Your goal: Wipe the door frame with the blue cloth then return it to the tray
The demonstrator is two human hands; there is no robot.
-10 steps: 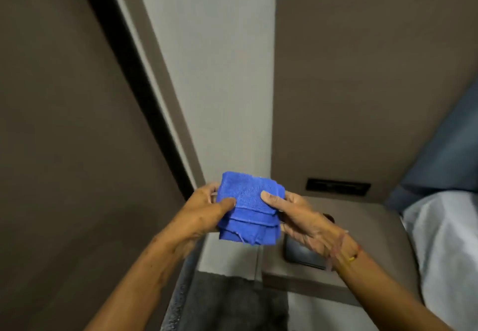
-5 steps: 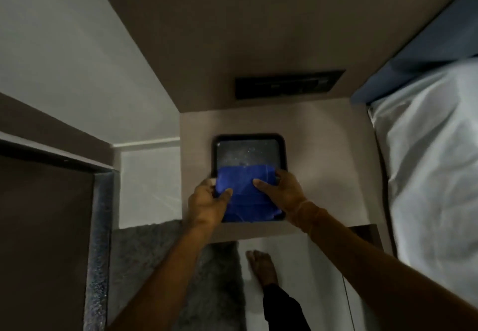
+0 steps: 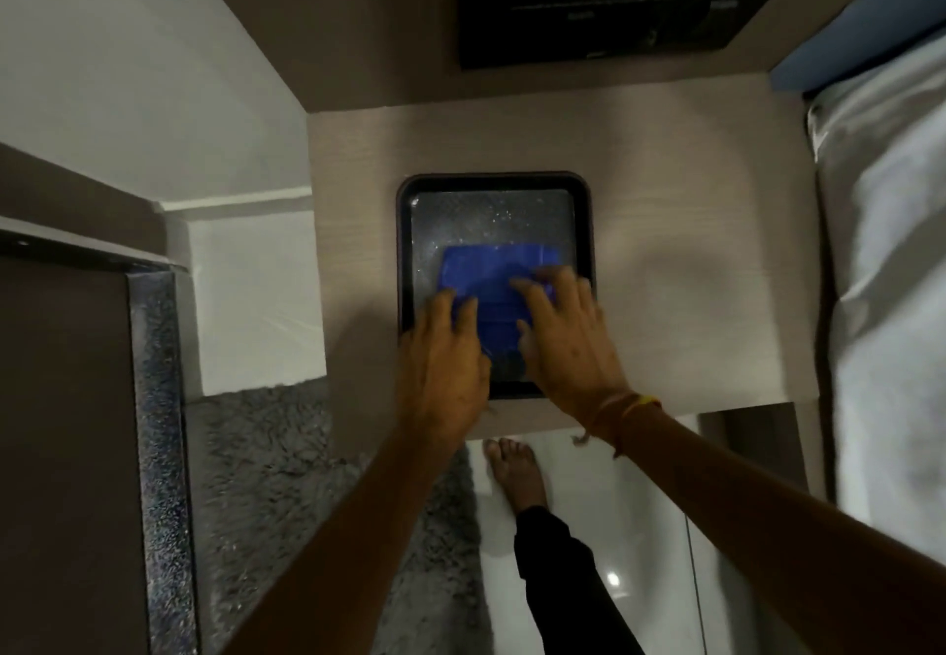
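The folded blue cloth (image 3: 486,270) lies flat inside the black tray (image 3: 494,179), in its nearer half. My left hand (image 3: 445,368) is over the tray's near left corner, with its fingertips resting on the cloth's left edge. On the right side of the cloth my right hand (image 3: 568,342) lies with its fingers spread, and they are not curled around the cloth. Both hands hide the cloth's near edge. The door frame (image 3: 156,398) runs down the left side as a speckled metallic strip beside the dark door.
The tray sits on a beige bedside table (image 3: 691,245) below a black wall panel (image 3: 614,9). A bed with white sheets (image 3: 896,296) borders the right. A grey shaggy rug (image 3: 266,475) and my bare foot (image 3: 514,475) are on the floor below.
The cloth went from held up in both hands near the door to lying in the tray. My fingers have loosened and now lie flat on it.
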